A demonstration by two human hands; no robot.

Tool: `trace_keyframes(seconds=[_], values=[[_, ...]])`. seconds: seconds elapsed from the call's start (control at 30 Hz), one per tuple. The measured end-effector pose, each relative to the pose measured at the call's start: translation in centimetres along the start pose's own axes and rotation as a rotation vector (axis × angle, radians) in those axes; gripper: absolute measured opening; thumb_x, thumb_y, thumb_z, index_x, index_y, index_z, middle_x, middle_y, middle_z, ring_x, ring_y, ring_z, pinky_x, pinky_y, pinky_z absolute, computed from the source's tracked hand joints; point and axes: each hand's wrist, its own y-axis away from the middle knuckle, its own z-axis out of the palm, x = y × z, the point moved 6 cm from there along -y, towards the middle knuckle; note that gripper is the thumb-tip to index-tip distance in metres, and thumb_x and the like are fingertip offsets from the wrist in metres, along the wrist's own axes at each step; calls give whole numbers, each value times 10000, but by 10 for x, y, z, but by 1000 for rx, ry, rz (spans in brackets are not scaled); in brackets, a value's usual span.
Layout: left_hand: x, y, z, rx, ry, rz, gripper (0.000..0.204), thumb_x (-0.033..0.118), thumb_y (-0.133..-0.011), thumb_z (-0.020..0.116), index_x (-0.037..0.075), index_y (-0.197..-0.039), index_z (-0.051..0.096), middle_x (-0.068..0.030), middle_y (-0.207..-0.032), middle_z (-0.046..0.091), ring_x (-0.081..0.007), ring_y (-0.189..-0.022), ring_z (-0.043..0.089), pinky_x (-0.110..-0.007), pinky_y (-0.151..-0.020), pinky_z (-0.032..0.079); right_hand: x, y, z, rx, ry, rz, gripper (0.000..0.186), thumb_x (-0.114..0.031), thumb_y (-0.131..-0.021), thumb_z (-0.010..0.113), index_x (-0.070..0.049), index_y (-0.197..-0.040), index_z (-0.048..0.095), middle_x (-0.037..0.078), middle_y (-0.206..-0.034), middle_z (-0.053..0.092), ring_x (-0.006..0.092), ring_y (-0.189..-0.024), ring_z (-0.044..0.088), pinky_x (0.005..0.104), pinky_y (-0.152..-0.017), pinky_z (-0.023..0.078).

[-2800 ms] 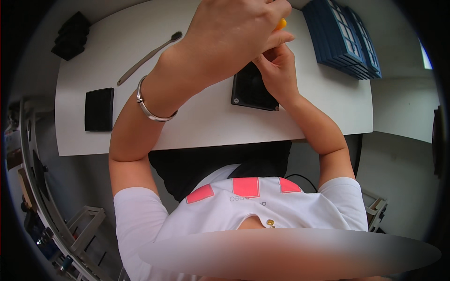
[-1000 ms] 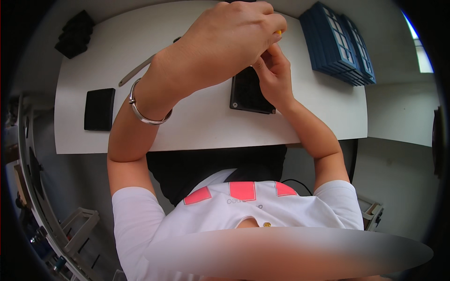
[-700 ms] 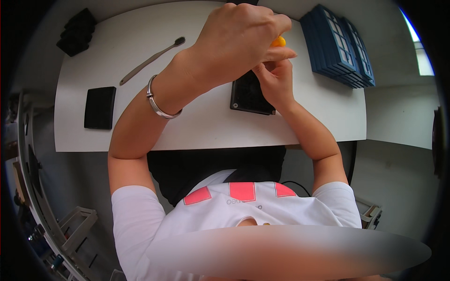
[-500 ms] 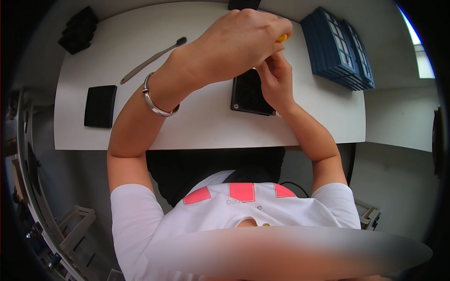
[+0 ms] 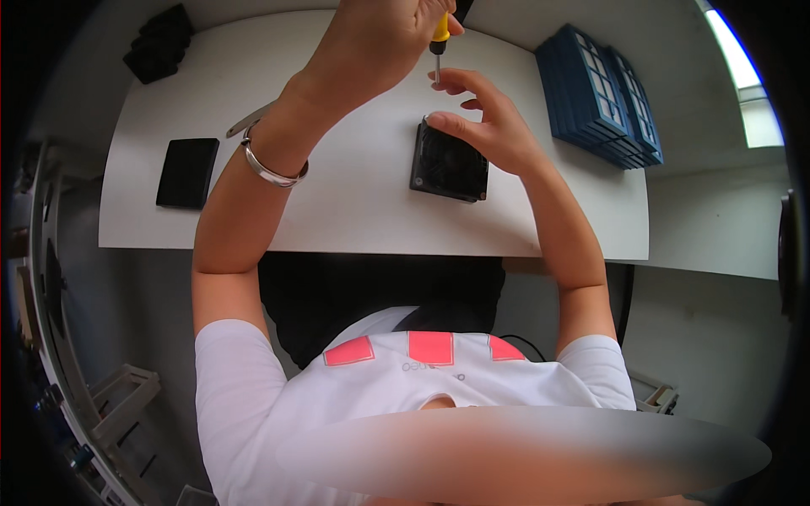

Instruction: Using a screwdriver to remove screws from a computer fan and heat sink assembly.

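My left hand (image 5: 371, 51), with a silver bangle on its wrist, is closed round a screwdriver (image 5: 440, 35) with a yellow and black handle. Its metal shaft points down, and the tip is beside the fingertips of my right hand (image 5: 485, 126). That hand is open, fingers and thumb spread. Below it a black square unit (image 5: 447, 169), which looks like a cooling fan with round corner fittings, lies flat on the table. My right thumb is over its far edge; whether they touch I cannot tell.
On the white table (image 5: 337, 211), a flat black square panel (image 5: 187, 173) lies at left. A grey brush handle (image 5: 240, 125) shows partly behind my left forearm. Stacked black parts (image 5: 160, 46) stand far left; blue slatted racks (image 5: 595, 97) stand far right.
My left hand has lifted up and left with the screwdriver, baring its shaft. My right hand has opened and separated from it. More of the black fan-like unit shows; the brush is more covered.
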Motion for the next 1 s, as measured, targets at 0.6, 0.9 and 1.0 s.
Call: trace_keyframes(seconds=[0.6, 0.9, 1.0], values=[[-75, 71, 50, -583, 173, -630, 521, 482, -867, 661, 28, -1118, 616, -33, -775, 559, -97, -618, 465, -245, -552, 405, 8, 21, 3, -54, 64, -294, 972, -189, -571, 852, -66, -1399, 358, 143, -1319, 431, 300, -1240, 453, 390, -1063, 373], [-68, 76, 62, -581, 381, -781, 496, 350, -859, 661, 63, -1240, 526, 22, -753, 452, -42, -582, 370, -188, -493, 317, 33, 19, 8, -96, -300, -241, 1014, -193, -561, 853, -86, -1420, 325, 119, -1342, 383, 290, -1284, 397, 425, -1114, 332], [-68, 78, 63, -578, 445, -794, 501, 360, -857, 661, 67, -1238, 520, 22, -767, 440, -38, -590, 360, -184, -495, 310, 31, 19, 5, -104, -252, -253, 1013, -190, -560, 849, -92, -1422, 325, 122, -1340, 377, 293, -1287, 389, 421, -1112, 333]])
